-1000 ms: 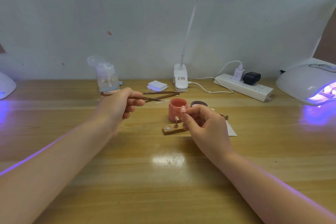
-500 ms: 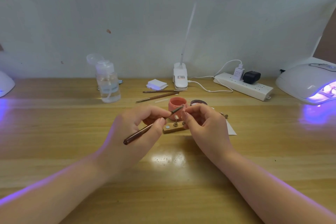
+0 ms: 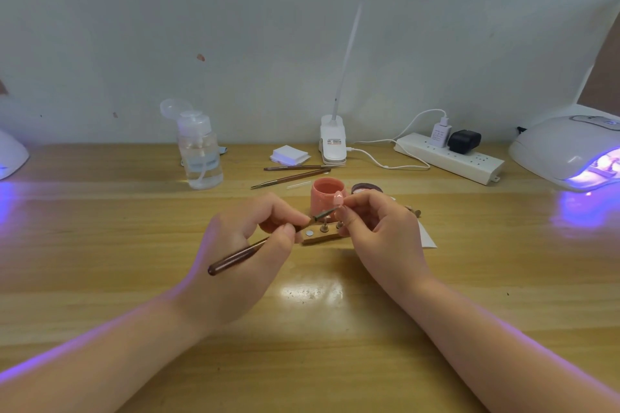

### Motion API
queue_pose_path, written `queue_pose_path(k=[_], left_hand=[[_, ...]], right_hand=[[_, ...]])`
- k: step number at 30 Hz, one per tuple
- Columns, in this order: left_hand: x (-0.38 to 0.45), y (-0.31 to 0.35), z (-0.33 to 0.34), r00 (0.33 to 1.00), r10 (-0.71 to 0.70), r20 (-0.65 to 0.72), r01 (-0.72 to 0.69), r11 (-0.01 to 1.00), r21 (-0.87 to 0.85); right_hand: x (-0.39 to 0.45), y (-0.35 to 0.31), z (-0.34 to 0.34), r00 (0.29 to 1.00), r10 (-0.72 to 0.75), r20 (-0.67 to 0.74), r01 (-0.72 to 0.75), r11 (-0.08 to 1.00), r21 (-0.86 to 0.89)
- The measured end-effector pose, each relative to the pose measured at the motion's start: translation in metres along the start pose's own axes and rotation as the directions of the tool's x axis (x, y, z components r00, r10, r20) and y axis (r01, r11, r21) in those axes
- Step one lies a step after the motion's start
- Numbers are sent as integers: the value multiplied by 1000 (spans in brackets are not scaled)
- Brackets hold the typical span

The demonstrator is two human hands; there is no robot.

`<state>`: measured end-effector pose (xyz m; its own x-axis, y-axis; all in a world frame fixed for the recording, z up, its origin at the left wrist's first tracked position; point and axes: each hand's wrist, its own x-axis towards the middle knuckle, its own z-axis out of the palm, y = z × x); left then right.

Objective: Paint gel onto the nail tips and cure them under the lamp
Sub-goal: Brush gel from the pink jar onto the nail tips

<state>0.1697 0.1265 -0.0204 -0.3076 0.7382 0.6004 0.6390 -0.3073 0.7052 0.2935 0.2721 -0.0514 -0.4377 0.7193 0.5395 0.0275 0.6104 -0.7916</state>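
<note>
Brush (image 3: 248, 253) and nail tip (image 3: 338, 200) meet at the centre of the frame, a little above the middle. The left hand (image 3: 245, 245) is closed around the brush like around a pen, with the fingers near the front end, I think because this gives fine control for a thin coat of gel. The dark handle points to the lower left and the bristle end reaches up and right to the tip. The right hand (image 3: 379, 231) pinches between thumb and fingers something small which carries the pink nail tip, probably its little stand; the fingers hide it, so I cannot tell exactly. The tip is held in the air, turned toward the brush, just in front of the pink cup (image 3: 323, 196).

Both forearms seem to lie on the wooden table (image 3: 302, 362), which would keep the hands steady.

Directly under the hands lies a small wooden holder (image 3: 318, 238) with some pegs; it is probably where the tips wait. A dark jar (image 3: 367, 188), perhaps the gel, stands just beside the cup on its right, near enough for dipping.

The curing lamp (image 3: 570, 151) stands at the right edge of the frame, well apart, and shines violet. Painting appears to be in hand now, and curing of this tip is not yet done.
</note>
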Motion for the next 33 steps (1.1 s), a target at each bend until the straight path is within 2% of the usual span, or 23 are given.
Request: queue_pose_path(k=[5, 8, 12, 17, 20, 24, 28, 33], left_hand=[[1, -4, 5, 994, -97, -41, 94, 994, -62], [0, -6, 3, 997, -76, -10, 75, 993, -88], [-1, -7, 2, 995, -85, -60, 76, 987, -139], [-2, -7, 3, 997, -77, -10, 76, 992, -99], [-3, -6, 1, 997, -68, -42, 62, 990, -128], [-1, -3, 4, 996, -54, -65, 52, 998, -34], [-2, -1, 6, 1000, -28, -5, 28, 999, 23], [-4, 0, 3, 999, 2, -39, -2, 1000, -3]], right_hand=[[0, 0, -1, 1000, 0, 16, 0, 1000, 12], [0, -1, -1, 1000, 3, 18, -4, 999, 40], [0, -1, -1, 1000, 12, 18, -13, 999, 39], [0, -2, -1, 1000, 8, 16, -9, 999, 42], [0, -1, -1, 1000, 6, 13, -6, 1000, 24], [0, 1, -1, 1000, -25, 0, 25, 999, -38], [-1, 0, -2, 999, -36, -14, 34, 996, -81], [-1, -1, -2, 999, -43, -22, 41, 995, -93]])
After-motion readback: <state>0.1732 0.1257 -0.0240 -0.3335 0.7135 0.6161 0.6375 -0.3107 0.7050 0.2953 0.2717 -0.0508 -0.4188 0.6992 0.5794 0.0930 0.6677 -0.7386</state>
